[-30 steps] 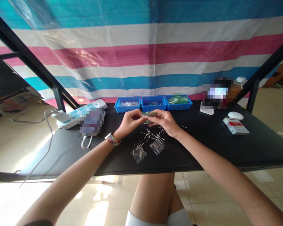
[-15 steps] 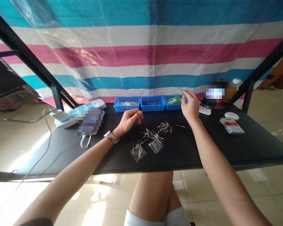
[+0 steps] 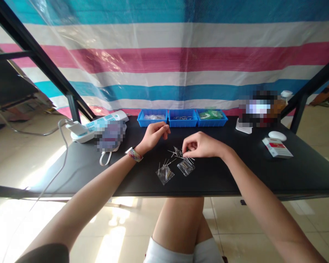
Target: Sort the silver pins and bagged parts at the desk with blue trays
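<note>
My right hand [image 3: 204,145] reaches over a pile of thin metal pins [image 3: 177,153] that look like blind rivets. Its thumb and fingertips are pinched together at the pile, and what lies between them is hidden. My left hand [image 3: 154,136] hovers just left of the pile with curled fingers; whatever it holds, if anything, cannot be made out. Two small clear zip bags with metal pieces lie in front: a left bag [image 3: 165,174] with loose pins at its top, and a right bag [image 3: 186,167] touching the pile's near side.
Three blue bins stand at the back: a left bin [image 3: 152,124] with clear plastic bags, a middle bin [image 3: 182,124] with metal pins, a right bin [image 3: 212,124] with green bags. A power strip [image 3: 101,126] lies left; a small box [image 3: 277,148] and white mouse [image 3: 277,136] right.
My right hand has come from beside the right bin down and left to the pile of pins. My left hand stays curled in nearly the same place. The view has shifted slightly.
</note>
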